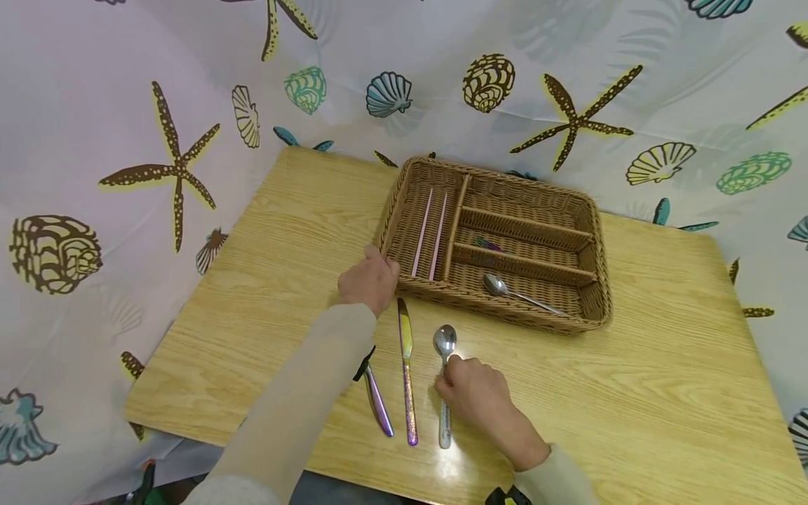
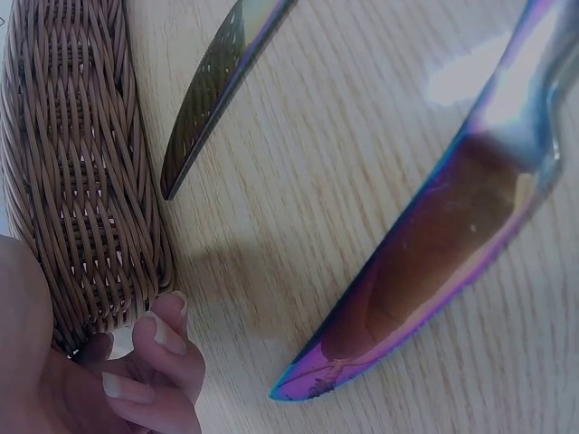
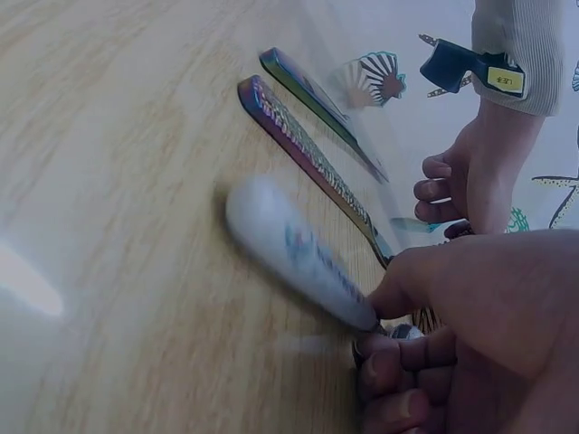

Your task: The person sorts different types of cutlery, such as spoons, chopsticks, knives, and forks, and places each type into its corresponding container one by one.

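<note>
A brown wicker cutlery tray (image 1: 480, 300) stands toward the back of the table. My left hand (image 1: 370, 279) grips its near left corner, and in the left wrist view the fingers (image 2: 167, 348) curl beside the woven wall. In front of the tray, my right hand (image 1: 482, 396) pinches a metal spoon (image 1: 445, 339) between thumb and fingers, around the upper handle. Its pale patterned handle (image 3: 289, 249) points toward the table's near edge. Left of the spoon lies a rainbow-coloured knife (image 1: 405, 337) with a textured handle. Another purple-sheened knife (image 1: 379, 407) is partly hidden under my left forearm.
Two pink chopsticks (image 1: 423, 231) lie in the tray's left compartment. A metal spoon (image 1: 495, 284) rests in the front compartment, and colourful cutlery (image 1: 489, 244) shows partly behind a divider (image 1: 524, 262). Behind the wooden table (image 1: 663, 351) hangs a shell-print cloth (image 1: 429, 42).
</note>
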`<state>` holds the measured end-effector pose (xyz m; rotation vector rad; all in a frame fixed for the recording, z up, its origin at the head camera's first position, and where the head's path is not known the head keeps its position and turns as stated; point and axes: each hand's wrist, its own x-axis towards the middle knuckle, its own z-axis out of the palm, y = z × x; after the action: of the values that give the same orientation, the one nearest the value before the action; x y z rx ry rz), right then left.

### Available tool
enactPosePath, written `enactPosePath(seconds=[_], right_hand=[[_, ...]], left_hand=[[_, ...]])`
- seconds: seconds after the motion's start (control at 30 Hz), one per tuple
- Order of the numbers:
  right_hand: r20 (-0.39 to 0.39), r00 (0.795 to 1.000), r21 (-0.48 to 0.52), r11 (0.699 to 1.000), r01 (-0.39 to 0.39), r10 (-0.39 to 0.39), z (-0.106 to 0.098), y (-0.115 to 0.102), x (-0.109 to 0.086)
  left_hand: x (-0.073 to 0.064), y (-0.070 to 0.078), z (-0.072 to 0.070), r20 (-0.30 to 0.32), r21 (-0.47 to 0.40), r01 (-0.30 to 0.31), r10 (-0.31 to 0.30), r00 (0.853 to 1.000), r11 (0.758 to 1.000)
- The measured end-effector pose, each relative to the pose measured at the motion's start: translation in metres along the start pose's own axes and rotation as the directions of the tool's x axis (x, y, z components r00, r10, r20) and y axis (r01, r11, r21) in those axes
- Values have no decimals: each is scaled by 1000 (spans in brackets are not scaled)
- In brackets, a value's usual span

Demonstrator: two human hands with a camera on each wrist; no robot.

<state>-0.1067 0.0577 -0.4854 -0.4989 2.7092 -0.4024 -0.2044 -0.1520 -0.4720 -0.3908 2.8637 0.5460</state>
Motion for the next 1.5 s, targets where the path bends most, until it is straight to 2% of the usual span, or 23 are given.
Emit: enactPosePath(seconds=[0.2, 0.4, 0.67, 0.9, 1.03, 1.17, 1.23, 1.33, 1.5], right_hand=[[28, 999, 46, 999, -20, 18, -2, 2, 0], [47, 998, 126, 991, 39, -45, -12, 15, -1], [-14, 987, 182, 970, 162, -163, -35, 38, 3], [-121, 960, 239, 931, 275, -253, -66, 57, 4], [-222, 940, 196, 932, 305, -260, -86, 70, 11], [-318, 918, 102, 954, 281, -237, -99, 85, 21], [-336, 915, 59, 965, 255, -221, -103, 93, 27], [-327, 925, -3, 979, 206, -195, -107, 105, 36], [-245, 955, -28, 986, 167, -169, -111, 124, 50]], left_hand=[[1, 0, -1, 11, -1, 10, -10, 1000, 1000], [1, 0, -2, 21, 4, 11, -11, 1000, 1000], [2, -1, -3, 32, -2, 9, -9, 999, 1000], [3, -1, -4, 19, 10, 4, -5, 1000, 1000], [3, -1, -5, 13, 14, 5, -5, 1000, 1000], [2, -1, -4, 21, 24, 6, -7, 1000, 1000], [2, -1, -4, 24, 25, 7, -7, 1000, 1000], [2, -1, -3, 25, 30, 5, -6, 1000, 1000], [2, -1, -1, 32, 42, -1, 0, 1000, 999]])
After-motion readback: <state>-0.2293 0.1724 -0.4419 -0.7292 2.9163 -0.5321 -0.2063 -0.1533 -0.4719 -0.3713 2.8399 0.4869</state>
